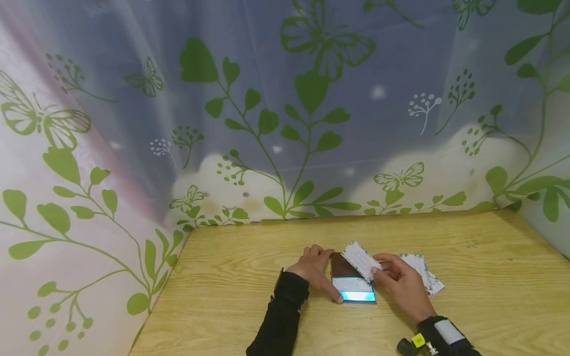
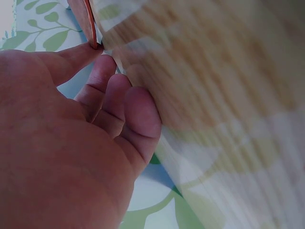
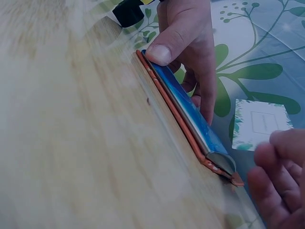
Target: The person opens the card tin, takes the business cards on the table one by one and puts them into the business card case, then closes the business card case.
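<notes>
A brown card holder [image 1: 340, 264] lies on the table, its near part showing a pale card and a bright blue strip [image 1: 358, 296]. My left hand [image 1: 313, 269] grips it along the left side, thumb over the near corner and index fingertip at the far one. In the left wrist view the other fingers [image 2: 143, 112] curl against the tabletop. My right hand [image 1: 403, 284] pinches a white card [image 1: 358, 258] with a leafy border between thumb and fingers. That card is tilted and overlaps the holder's upper right part in the head view.
More white leafy cards [image 1: 420, 269] lie overlapping on the wooden table [image 1: 231, 296], just beyond and right of my right hand. Behind the table hangs a curtain [image 1: 258, 99] with green leaves and butterflies. Both wrists wear black bands.
</notes>
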`<act>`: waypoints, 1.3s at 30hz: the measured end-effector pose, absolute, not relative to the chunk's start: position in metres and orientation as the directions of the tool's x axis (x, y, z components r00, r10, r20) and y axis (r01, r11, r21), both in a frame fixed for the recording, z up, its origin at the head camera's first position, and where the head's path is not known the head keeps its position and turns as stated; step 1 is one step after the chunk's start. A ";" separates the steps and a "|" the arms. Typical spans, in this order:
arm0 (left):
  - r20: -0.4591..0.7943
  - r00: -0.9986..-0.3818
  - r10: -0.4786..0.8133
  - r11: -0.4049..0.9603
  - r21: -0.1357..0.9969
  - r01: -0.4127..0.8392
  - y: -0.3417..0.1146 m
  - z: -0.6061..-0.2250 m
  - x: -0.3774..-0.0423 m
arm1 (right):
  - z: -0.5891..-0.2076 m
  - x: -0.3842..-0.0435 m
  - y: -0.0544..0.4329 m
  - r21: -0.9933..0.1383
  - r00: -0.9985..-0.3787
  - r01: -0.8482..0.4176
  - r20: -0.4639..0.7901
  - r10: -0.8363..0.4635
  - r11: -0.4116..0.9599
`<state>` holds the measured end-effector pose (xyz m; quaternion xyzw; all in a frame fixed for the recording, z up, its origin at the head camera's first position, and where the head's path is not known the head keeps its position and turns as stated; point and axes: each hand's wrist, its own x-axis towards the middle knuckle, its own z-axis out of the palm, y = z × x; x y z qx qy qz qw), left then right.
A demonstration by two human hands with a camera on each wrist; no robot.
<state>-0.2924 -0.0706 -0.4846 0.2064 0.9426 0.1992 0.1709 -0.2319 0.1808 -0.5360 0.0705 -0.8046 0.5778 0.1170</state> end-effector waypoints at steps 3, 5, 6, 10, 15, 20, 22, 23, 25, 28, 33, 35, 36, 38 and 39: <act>-0.239 -0.858 0.455 0.835 0.449 0.317 -0.071 -0.485 -0.292 | -0.538 -0.233 0.181 -0.907 -0.963 -0.255 0.269 -0.006 0.336; -0.238 -0.859 0.453 0.835 0.452 0.315 -0.071 -0.485 -0.293 | -0.539 -0.233 0.181 -0.903 -0.965 -0.252 0.261 -0.022 0.348; -0.237 -0.860 0.452 0.835 0.452 0.314 -0.070 -0.485 -0.292 | -0.539 -0.234 0.182 -0.902 -0.968 -0.245 0.251 -0.030 0.355; -0.232 -0.864 0.447 0.836 0.451 0.312 -0.070 -0.485 -0.292 | -0.538 -0.234 0.181 -0.899 -0.973 -0.227 0.225 -0.049 0.374; -0.232 -0.864 0.448 0.836 0.452 0.312 -0.070 -0.485 -0.291 | -0.537 -0.234 0.178 -0.884 -0.976 -0.211 0.212 -0.044 0.417; -0.234 -0.864 0.445 0.836 0.455 0.307 -0.070 -0.486 -0.290 | -0.537 -0.234 0.175 -0.837 -0.974 -0.202 0.224 -0.020 0.509; -0.233 -0.866 0.442 0.836 0.457 0.303 -0.070 -0.486 -0.290 | -0.537 -0.233 0.174 -0.816 -0.972 -0.205 0.236 -0.012 0.540; -0.233 -0.867 0.440 0.838 0.454 0.303 -0.070 -0.486 -0.291 | -0.537 -0.233 0.174 -0.806 -0.970 -0.208 0.243 -0.011 0.554; -0.233 -0.868 0.438 0.839 0.451 0.302 -0.070 -0.486 -0.291 | -0.537 -0.233 0.173 -0.795 -0.967 -0.215 0.253 -0.012 0.568; -0.234 -0.868 0.438 0.841 0.448 0.304 -0.070 -0.486 -0.292 | -0.538 -0.234 0.174 -0.791 -0.966 -0.222 0.256 -0.021 0.570; -0.241 -0.865 0.440 0.840 0.450 0.302 -0.070 -0.485 -0.292 | -0.538 -0.234 0.175 -0.793 -0.968 -0.227 0.250 -0.039 0.565; -0.241 -0.865 0.440 0.839 0.454 0.300 -0.070 -0.485 -0.292 | -0.538 -0.234 0.175 -0.796 -0.969 -0.224 0.243 -0.042 0.563; -0.242 -0.865 0.440 0.838 0.456 0.300 -0.070 -0.485 -0.292 | -0.538 -0.234 0.175 -0.797 -0.970 -0.223 0.240 -0.045 0.562; -0.243 -0.865 0.439 0.838 0.458 0.296 -0.070 -0.485 -0.292 | -0.537 -0.234 0.175 -0.800 -0.972 -0.216 0.229 -0.048 0.560; -0.245 -0.865 0.438 0.839 0.457 0.295 -0.070 -0.485 -0.292 | -0.537 -0.233 0.175 -0.800 -0.973 -0.216 0.227 -0.051 0.560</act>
